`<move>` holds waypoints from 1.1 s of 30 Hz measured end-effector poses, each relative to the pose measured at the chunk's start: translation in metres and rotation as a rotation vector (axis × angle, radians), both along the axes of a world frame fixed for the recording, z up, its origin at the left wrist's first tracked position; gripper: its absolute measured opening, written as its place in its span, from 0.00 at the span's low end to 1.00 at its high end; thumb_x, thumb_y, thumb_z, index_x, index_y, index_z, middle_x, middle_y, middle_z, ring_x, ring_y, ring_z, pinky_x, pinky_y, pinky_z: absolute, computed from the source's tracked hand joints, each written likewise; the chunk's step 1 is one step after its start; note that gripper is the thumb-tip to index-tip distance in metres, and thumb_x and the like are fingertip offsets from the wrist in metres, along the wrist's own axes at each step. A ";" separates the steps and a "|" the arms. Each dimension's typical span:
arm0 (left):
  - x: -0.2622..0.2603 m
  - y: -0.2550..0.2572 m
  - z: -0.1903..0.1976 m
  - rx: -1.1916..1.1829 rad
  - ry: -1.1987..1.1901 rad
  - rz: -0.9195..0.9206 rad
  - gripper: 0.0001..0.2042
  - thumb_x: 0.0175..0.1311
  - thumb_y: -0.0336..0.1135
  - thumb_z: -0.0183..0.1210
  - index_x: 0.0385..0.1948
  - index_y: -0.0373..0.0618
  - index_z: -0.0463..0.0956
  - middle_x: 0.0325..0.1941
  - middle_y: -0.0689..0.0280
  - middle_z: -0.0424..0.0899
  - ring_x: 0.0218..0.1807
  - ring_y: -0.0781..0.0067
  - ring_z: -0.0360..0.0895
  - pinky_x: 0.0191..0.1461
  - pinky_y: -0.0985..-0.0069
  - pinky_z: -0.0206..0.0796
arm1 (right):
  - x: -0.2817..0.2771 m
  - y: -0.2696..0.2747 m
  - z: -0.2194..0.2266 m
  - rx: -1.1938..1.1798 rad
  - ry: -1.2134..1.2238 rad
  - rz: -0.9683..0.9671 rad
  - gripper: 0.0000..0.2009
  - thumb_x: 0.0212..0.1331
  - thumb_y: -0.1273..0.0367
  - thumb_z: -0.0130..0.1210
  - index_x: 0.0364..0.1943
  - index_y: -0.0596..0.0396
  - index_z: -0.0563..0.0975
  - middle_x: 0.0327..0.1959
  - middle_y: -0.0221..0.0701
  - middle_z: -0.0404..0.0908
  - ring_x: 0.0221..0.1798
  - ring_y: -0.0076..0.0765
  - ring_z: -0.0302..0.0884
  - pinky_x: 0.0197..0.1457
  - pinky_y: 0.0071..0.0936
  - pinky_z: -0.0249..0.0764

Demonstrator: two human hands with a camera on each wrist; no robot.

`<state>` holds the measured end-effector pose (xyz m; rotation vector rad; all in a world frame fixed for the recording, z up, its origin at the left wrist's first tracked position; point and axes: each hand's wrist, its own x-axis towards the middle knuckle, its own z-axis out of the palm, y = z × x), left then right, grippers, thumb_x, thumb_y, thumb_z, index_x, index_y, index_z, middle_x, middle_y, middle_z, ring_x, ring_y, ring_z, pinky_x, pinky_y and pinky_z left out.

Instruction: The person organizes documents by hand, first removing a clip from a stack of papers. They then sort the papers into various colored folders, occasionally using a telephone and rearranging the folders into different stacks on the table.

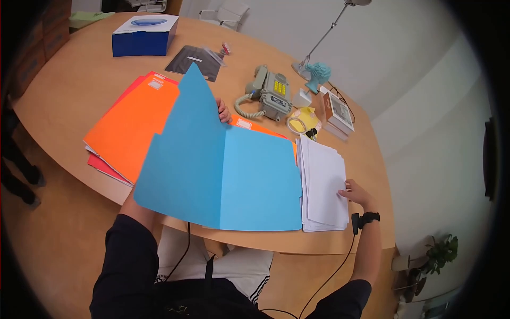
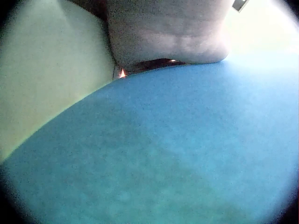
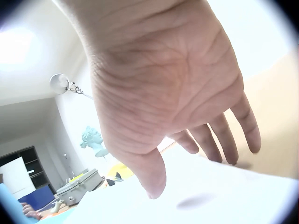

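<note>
A blue folder [image 1: 260,181] lies spread in front of the person, its left flap raised at a slant. Behind that flap, the left forearm passes out of sight; curled fingers of the left hand [image 1: 223,111] show at the flap's upper edge, the thumb hidden. Blue card [image 2: 163,135] fills most of the left wrist view below the left hand [image 2: 168,32]. The right hand [image 1: 357,192] is at the right edge of a stack of white papers [image 1: 323,181]. In the right wrist view the right hand [image 3: 163,88] has spread, extended fingers above white paper [image 3: 140,205].
Orange and red folders [image 1: 133,122] lie left of the blue one, with more orange [image 1: 260,127] behind it. Farther back stand a blue box [image 1: 141,43], a dark pouch [image 1: 191,61], a telephone [image 1: 273,95], a yellow item [image 1: 304,121], a teal bust [image 1: 317,74], a lamp [image 1: 333,25] and books [image 1: 338,112].
</note>
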<state>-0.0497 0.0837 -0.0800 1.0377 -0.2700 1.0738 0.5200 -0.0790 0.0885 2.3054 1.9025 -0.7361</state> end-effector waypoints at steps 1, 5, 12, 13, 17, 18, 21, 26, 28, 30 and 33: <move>0.000 0.003 -0.003 0.023 -0.008 -0.032 0.13 0.75 0.41 0.46 0.30 0.47 0.70 0.26 0.66 0.75 0.37 0.65 0.73 0.57 0.62 0.63 | 0.002 0.005 -0.006 0.002 0.002 0.002 0.40 0.57 0.53 0.64 0.68 0.65 0.62 0.62 0.51 0.73 0.62 0.48 0.74 0.56 0.38 0.77; 0.000 0.006 -0.007 0.047 -0.036 -0.059 0.11 0.70 0.43 0.53 0.31 0.48 0.70 0.29 0.66 0.76 0.39 0.65 0.74 0.56 0.62 0.62 | -0.003 0.014 -0.009 0.008 -0.105 0.086 0.41 0.55 0.53 0.65 0.67 0.66 0.62 0.63 0.52 0.72 0.64 0.51 0.73 0.65 0.40 0.70; 0.008 -0.007 -0.003 -0.080 -0.048 0.038 0.17 0.78 0.41 0.39 0.28 0.47 0.68 0.23 0.65 0.73 0.31 0.66 0.71 0.52 0.62 0.64 | -0.062 -0.014 -0.005 0.412 -0.282 0.568 0.34 0.55 0.54 0.64 0.62 0.59 0.70 0.65 0.52 0.69 0.69 0.60 0.64 0.69 0.45 0.64; 0.008 -0.011 0.000 -0.094 -0.029 0.072 0.16 0.78 0.40 0.39 0.27 0.47 0.68 0.23 0.65 0.73 0.31 0.66 0.70 0.51 0.62 0.65 | -0.081 -0.025 -0.003 0.408 -0.280 0.564 0.34 0.55 0.54 0.64 0.62 0.59 0.70 0.65 0.52 0.69 0.69 0.60 0.64 0.69 0.45 0.64; 0.007 -0.019 0.010 -0.127 0.007 0.125 0.15 0.76 0.39 0.41 0.26 0.47 0.67 0.22 0.65 0.72 0.29 0.66 0.70 0.50 0.62 0.65 | -0.146 -0.061 0.000 0.424 -0.197 1.015 0.24 0.52 0.57 0.65 0.52 0.53 0.78 0.65 0.50 0.68 0.71 0.61 0.60 0.71 0.50 0.61; 0.007 -0.019 0.011 -0.127 0.007 0.124 0.15 0.76 0.39 0.41 0.26 0.47 0.67 0.22 0.65 0.72 0.29 0.66 0.70 0.50 0.62 0.65 | -0.154 -0.067 -0.002 0.401 -0.170 1.045 0.20 0.53 0.57 0.64 0.47 0.54 0.80 0.66 0.49 0.68 0.71 0.61 0.60 0.71 0.49 0.61; 0.005 -0.018 0.012 -0.061 0.007 0.100 0.15 0.76 0.39 0.41 0.26 0.46 0.67 0.22 0.65 0.72 0.30 0.66 0.70 0.50 0.62 0.66 | -0.158 -0.076 -0.008 0.381 -0.156 1.056 0.17 0.55 0.58 0.62 0.43 0.55 0.81 0.65 0.49 0.68 0.71 0.61 0.60 0.70 0.49 0.61; 0.003 -0.009 0.006 -0.059 0.000 0.034 0.16 0.77 0.39 0.40 0.27 0.46 0.67 0.22 0.65 0.72 0.31 0.64 0.70 0.52 0.61 0.65 | -0.154 -0.080 -0.006 0.383 -0.173 1.023 0.15 0.56 0.59 0.61 0.40 0.55 0.82 0.64 0.49 0.69 0.71 0.61 0.61 0.70 0.49 0.61; 0.005 -0.011 0.005 -0.073 -0.007 0.055 0.15 0.77 0.39 0.41 0.28 0.45 0.68 0.23 0.65 0.73 0.31 0.66 0.71 0.50 0.63 0.66 | -0.154 -0.082 -0.006 0.389 -0.188 1.021 0.15 0.56 0.59 0.61 0.40 0.54 0.82 0.64 0.49 0.69 0.70 0.61 0.61 0.70 0.48 0.62; 0.003 -0.018 0.012 -0.082 -0.014 0.083 0.15 0.76 0.39 0.43 0.29 0.44 0.70 0.24 0.65 0.73 0.32 0.67 0.72 0.49 0.64 0.68 | -0.157 -0.082 -0.005 0.421 -0.182 1.049 0.15 0.57 0.61 0.61 0.43 0.55 0.81 0.64 0.49 0.69 0.69 0.60 0.63 0.69 0.47 0.63; 0.032 -0.060 0.040 -0.167 0.210 0.400 0.15 0.77 0.41 0.43 0.30 0.44 0.71 0.23 0.65 0.74 0.30 0.69 0.72 0.45 0.67 0.68 | -0.176 -0.089 -0.003 0.446 -0.104 0.967 0.18 0.58 0.63 0.60 0.48 0.58 0.78 0.63 0.48 0.70 0.68 0.58 0.64 0.69 0.46 0.64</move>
